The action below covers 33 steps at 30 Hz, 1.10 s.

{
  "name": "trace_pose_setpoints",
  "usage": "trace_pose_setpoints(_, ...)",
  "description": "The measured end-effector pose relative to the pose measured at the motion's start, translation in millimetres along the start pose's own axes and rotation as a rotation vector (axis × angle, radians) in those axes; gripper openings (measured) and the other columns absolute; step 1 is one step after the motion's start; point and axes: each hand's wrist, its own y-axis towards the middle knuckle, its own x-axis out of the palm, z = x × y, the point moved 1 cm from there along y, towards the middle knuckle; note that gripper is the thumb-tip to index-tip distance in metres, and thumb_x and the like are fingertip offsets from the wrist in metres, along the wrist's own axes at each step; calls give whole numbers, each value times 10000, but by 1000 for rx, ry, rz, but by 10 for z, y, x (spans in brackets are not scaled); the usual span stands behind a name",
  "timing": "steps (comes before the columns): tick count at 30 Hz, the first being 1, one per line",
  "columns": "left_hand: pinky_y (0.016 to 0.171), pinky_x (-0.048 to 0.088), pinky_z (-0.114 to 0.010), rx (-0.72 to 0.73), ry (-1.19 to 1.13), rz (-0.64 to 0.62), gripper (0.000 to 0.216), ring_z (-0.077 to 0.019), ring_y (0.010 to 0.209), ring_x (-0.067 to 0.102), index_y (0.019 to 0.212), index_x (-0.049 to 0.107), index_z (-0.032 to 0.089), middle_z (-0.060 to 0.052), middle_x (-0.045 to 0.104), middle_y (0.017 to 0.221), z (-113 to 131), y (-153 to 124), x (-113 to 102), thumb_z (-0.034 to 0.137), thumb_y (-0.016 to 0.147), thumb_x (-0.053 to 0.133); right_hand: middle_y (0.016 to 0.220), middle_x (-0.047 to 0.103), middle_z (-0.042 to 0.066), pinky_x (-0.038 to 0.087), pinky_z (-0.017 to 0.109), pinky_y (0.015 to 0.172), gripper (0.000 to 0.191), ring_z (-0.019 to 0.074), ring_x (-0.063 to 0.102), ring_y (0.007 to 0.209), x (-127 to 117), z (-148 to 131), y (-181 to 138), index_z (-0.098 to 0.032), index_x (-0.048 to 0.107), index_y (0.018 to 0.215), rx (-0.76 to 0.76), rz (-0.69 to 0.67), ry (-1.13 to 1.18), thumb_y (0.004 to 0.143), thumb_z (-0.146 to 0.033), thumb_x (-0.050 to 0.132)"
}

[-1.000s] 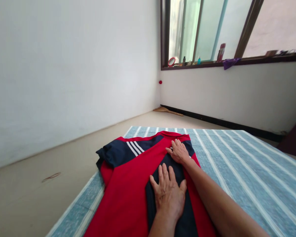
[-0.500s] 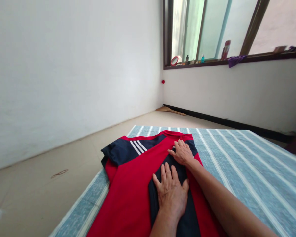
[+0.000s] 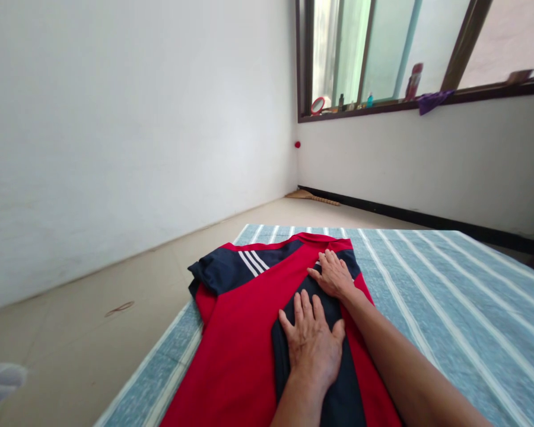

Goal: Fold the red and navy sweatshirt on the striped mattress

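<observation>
Nearest you, your left hand (image 3: 314,350) lies palm down on the red-and-navy sports top (image 3: 244,332), fingers spread and unclenched, thumb out to the right. Your right hand (image 3: 333,273) rests flat just beyond it, fingers nearly together, thumb toward the left; neither hand is gripping. Both sit on a long navy section of the top. A small white mark peeks out by your right fingertips, too covered to read.

The top lies along the left edge of the blue-and-white striped sheet (image 3: 431,284), its far end close to the far edge, near the far-left corner. A navy sleeve (image 3: 218,270) bearing three parallel white stripes reaches past the left edge in your view.

Left of the sheet, a blurred white object (image 3: 0,382) and a thin brown loop (image 3: 119,309) show against the pale floor (image 3: 151,279).

Farther off, a brown hand broom (image 3: 311,196) lies in the room's corner. On the windowsill (image 3: 391,108) stand a red-rimmed mirror (image 3: 317,105), a small blue bottle (image 3: 369,99) and a red-and-white canister (image 3: 413,82), its label too small to read; a purple cloth (image 3: 432,102) hangs over the sill's edge.
</observation>
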Motion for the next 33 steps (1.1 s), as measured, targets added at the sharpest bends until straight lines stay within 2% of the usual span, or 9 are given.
trace_pose_setpoints(33, 1061, 125, -630, 4, 37, -5, 650, -307, 1391, 190, 1419, 369, 155, -146, 283, 1495, 3, 3, -25, 549, 918, 244, 1534, 158, 145, 131, 434, 1093, 733, 263, 90, 1411, -21, -18, -12, -111, 249, 1451, 2, 5, 9, 905, -596, 315)
